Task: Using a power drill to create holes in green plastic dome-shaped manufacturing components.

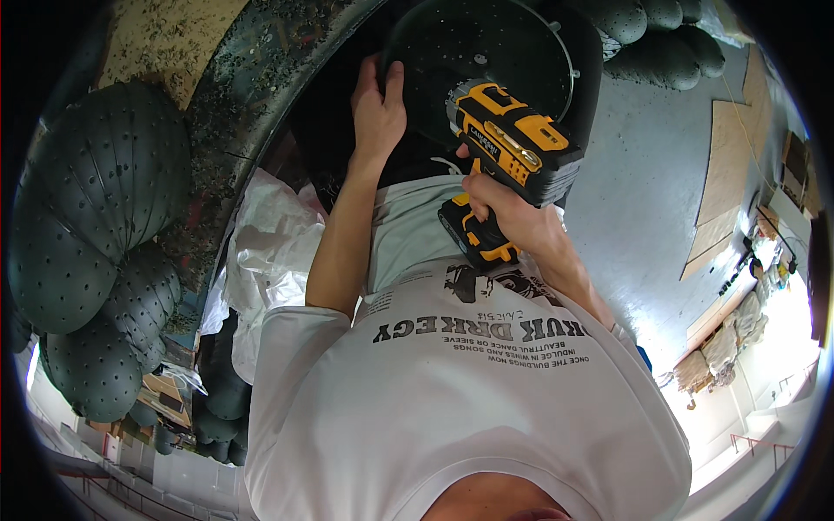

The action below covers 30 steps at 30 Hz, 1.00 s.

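My right hand (514,211) is wrapped round the grip of a yellow and black cordless drill (512,130). The drill points up and left, toward a dark, round plastic shell (478,39) in front of my lap. The drill's body hides whether its tip touches the shell. At the shell's left edge, my left hand (380,113) grips the side, its thumb upright against it and its other fingers partly hidden. Small pale specks dot the shell's surface, and a thin light line runs along its right rim.
Stacks of dark green, hole-covered shells (100,200) stand at the left, with more shells (665,52) at the upper right. Dark shavings litter the curved work surface (230,113). A white plastic sack (274,243) sits by my left arm. Cardboard sheets (725,174) lie on the grey floor.
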Each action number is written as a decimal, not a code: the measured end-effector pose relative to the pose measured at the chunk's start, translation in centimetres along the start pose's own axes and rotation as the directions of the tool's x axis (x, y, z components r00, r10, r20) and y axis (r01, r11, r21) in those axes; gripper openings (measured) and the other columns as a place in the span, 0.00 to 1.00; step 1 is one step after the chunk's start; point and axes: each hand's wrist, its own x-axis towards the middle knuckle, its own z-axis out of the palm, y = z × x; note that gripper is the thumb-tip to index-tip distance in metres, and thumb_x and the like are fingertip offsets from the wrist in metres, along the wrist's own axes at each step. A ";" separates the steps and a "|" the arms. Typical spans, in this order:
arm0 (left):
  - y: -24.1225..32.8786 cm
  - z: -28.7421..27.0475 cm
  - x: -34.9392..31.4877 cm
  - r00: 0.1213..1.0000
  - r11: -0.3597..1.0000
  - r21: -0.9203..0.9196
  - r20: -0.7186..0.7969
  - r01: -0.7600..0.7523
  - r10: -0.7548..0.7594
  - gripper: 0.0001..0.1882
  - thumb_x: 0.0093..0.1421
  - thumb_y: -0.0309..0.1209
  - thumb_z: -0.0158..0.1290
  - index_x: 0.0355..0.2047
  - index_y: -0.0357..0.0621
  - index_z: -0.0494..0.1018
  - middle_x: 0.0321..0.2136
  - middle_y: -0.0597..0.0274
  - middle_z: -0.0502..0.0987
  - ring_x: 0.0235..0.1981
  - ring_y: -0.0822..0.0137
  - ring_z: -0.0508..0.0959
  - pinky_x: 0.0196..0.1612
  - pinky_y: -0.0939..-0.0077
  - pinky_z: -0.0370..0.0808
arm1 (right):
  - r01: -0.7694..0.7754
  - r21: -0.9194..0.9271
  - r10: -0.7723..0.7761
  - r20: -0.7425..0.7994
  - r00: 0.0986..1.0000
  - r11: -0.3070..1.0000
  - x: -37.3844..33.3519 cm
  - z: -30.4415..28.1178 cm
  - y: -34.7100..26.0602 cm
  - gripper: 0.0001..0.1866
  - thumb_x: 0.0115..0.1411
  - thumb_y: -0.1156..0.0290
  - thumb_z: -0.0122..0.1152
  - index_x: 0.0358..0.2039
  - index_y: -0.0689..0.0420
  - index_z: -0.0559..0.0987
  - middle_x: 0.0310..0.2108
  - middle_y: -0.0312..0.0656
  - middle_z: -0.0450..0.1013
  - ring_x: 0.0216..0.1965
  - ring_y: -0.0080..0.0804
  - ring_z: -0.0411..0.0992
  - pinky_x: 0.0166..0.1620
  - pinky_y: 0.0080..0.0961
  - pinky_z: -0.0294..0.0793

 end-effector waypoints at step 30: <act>-0.1 0.3 0.1 0.991 0.979 -0.202 0.136 0.014 0.014 0.16 0.68 0.26 0.47 0.54 0.34 0.69 0.42 0.60 0.78 0.43 0.74 0.76 0.47 0.80 0.72 | -0.049 0.215 0.029 0.093 0.995 0.975 -0.2 -2.5 -0.4 0.15 0.53 0.84 0.53 0.43 0.69 0.75 0.17 0.33 0.66 0.17 0.18 0.62 0.24 0.20 0.65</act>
